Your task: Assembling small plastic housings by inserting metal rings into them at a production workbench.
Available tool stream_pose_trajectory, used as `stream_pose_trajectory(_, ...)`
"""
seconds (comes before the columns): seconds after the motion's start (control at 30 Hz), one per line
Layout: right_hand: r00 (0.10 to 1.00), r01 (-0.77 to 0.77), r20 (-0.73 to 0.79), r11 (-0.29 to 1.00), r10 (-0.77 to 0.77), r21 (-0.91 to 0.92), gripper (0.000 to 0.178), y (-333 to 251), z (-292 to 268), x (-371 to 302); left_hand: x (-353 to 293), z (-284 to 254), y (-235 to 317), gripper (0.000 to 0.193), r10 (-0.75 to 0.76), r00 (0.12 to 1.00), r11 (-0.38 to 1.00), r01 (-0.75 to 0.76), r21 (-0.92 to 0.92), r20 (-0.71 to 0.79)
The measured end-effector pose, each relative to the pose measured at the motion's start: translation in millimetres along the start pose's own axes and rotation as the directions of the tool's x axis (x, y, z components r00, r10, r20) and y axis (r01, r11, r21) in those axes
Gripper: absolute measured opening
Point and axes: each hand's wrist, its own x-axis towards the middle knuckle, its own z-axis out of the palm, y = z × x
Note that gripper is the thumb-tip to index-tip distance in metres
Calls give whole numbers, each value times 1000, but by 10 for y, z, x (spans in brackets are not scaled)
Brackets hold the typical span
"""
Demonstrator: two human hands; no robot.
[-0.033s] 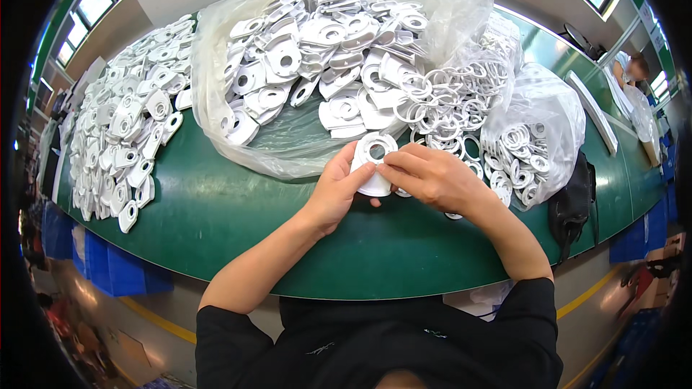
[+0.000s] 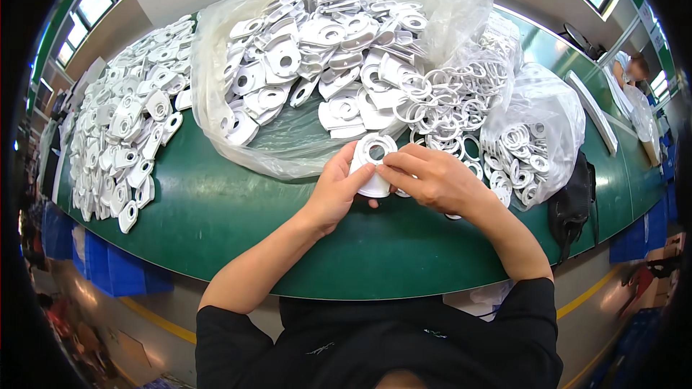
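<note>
Near the middle of the table, a white plastic part with a round hole is held upright between my two hands. My left hand grips its left side, the thumb lying across the front. Pinched fingers of my right hand press on its right side, just below the rim of the hole. Whether a separate ring sits in that hole I cannot tell. Beyond my hands, a clear plastic bag lies open with a heap of similar white parts in it. Loose white rings are piled right behind my right hand.
Another heap of white parts covers the table's left end. To the right are a second clear bag holding rings, a black pouch and a long white strip. A person is at the far right. Blue bins stand below the left edge.
The held part and my fingers have shifted very slightly; both hands keep their grip.
</note>
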Motion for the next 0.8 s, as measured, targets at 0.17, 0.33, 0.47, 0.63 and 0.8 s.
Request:
stream_pose_trajectory(0.17, 986, -117, -74, 929, 152, 351, 31, 6, -49, 18, -15, 22, 59, 39, 7, 1000, 988, -12, 156, 31)
stream_pose_trajectory(0.33, 826, -434, -54, 694, 561, 575, 15, 7, -115, 48, -86, 126, 21, 36, 142, 987, 918, -160, 363, 77)
stream_pose_trajectory(0.47, 828, -436, 89, 535, 554, 724, 10, 71, -49, 15, -90, 119, 3, 31, 302, 938, 678, -336, 653, 169)
stream_pose_trajectory(0.63, 839, -462, 129, 569, 528, 680, 7, -7, -81, 49, -74, 70, -11, 22, 328, 937, 616, -308, 725, 120)
stream_pose_trajectory(0.8, 888, -443, 133, 745, 439, 499, 9, -48, -84, 58, -78, 57, 70, 20, 290, 946, 505, -283, 815, 148)
